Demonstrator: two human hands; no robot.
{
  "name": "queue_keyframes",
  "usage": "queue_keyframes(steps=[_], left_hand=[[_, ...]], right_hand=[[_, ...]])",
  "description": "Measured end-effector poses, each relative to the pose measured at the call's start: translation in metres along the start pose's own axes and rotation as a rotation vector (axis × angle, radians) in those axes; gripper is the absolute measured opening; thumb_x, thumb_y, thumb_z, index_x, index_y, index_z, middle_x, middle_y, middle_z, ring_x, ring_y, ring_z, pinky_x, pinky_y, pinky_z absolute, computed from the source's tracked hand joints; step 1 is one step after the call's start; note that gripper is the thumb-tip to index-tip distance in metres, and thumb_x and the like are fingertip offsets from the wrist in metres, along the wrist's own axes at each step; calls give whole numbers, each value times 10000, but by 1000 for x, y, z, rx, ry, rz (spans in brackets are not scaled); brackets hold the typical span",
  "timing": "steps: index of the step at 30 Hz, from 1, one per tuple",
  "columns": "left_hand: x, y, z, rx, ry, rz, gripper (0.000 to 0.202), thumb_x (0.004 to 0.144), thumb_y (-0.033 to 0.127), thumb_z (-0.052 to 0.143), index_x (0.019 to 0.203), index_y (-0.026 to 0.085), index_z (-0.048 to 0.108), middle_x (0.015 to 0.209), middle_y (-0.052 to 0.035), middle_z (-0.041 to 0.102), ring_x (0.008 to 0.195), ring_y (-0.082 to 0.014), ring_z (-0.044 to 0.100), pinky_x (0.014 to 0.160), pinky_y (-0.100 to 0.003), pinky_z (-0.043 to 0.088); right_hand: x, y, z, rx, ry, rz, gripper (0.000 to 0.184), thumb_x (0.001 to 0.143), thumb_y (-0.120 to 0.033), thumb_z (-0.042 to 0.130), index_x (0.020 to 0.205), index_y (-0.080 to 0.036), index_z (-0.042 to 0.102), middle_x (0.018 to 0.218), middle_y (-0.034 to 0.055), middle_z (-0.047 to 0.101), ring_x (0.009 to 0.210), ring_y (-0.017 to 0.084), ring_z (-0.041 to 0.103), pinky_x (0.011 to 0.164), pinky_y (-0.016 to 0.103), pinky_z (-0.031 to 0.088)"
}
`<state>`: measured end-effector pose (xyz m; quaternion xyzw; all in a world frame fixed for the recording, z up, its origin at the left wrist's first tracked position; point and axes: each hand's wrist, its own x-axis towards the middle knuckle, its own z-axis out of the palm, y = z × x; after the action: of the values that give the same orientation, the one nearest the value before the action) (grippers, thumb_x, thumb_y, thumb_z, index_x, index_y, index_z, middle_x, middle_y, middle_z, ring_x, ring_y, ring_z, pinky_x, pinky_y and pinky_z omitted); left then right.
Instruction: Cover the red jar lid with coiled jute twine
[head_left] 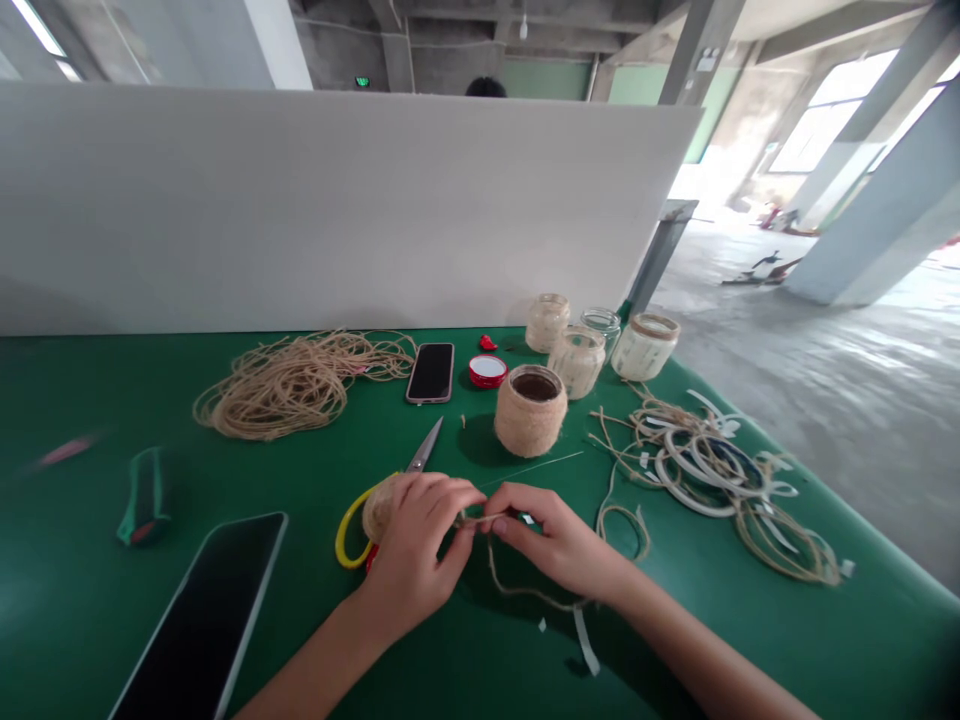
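Well, we look down at a green table (82, 620), our two bare forearms reaching in from the bottom edge. Our left hand (412, 550) and our right hand (555, 540) meet near the middle, both grips closed, their fingers pinching a short length of tan jute twine (480, 519) between them. A loose tail of twine droops to the tabletop below our right hand. Just under our left hand sits a rounded, twine-wrapped object (379, 508), partly hidden, beside a pair of yellow-handled steel scissors (424, 450) whose blades point away from us. Ahead stands a glass jar wrapped in tan twine (530, 415), its open mouth up. Behind it are a black smartphone (430, 372), a red-rimmed white lid (488, 371) and a cluster of glass jars with pale twine on them (576, 360). To the left lies a loose heap of jute twine (300, 385); to the right, a tangle of twine and white strips (712, 470). At lower left rests a large black-screened device (199, 620), with a green pouch (142, 497) beyond it.
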<state>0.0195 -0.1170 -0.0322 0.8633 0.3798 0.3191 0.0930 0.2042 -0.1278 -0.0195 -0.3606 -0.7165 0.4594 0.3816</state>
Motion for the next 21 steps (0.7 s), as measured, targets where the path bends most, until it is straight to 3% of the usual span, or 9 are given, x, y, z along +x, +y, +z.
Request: queue_keyframes(steps=[6,11,16,18,21], left_hand=[[3,3,-13,-171,-122,-50,129,791,136,425,799,214,527,903,-46,607,900,-205,509,817,-365,374],[9,5,-18,-262,-196,-58,330,838,101,301,634,213,534,814,-12,629,872,-173,534,815,-340,374],[9,3,-9,-169,-190,-72,157,775,112,435,802,213,552,791,-7,600,783,-172,532,747,-326,376],[8,2,-7,-127,-190,-58,204,735,99,474,886,217,544,827,-6,592,793,-173,522,749,-325,368],[9,1,-7,-99,-241,-44,176,737,104,477,853,221,541,795,5,583,796,-173,504,751,-331,350]], right_hand=[[-1,1,-3,0,3,20,136,861,-172,463,839,-165,596,825,17,606,776,130,549,719,240,419],[-1,-1,-2,-22,-11,2,139,848,-139,468,846,-167,605,830,19,608,792,133,556,741,249,422],[-2,-2,-1,-13,-39,-13,140,832,-119,483,848,-168,613,839,25,602,796,136,563,743,252,431],[-2,-2,-1,-12,-29,-14,142,827,-105,483,833,-164,612,831,24,595,794,134,560,744,249,430],[-2,-1,-3,8,-21,-4,151,831,-92,470,831,-157,607,827,24,591,799,130,556,753,245,426]])
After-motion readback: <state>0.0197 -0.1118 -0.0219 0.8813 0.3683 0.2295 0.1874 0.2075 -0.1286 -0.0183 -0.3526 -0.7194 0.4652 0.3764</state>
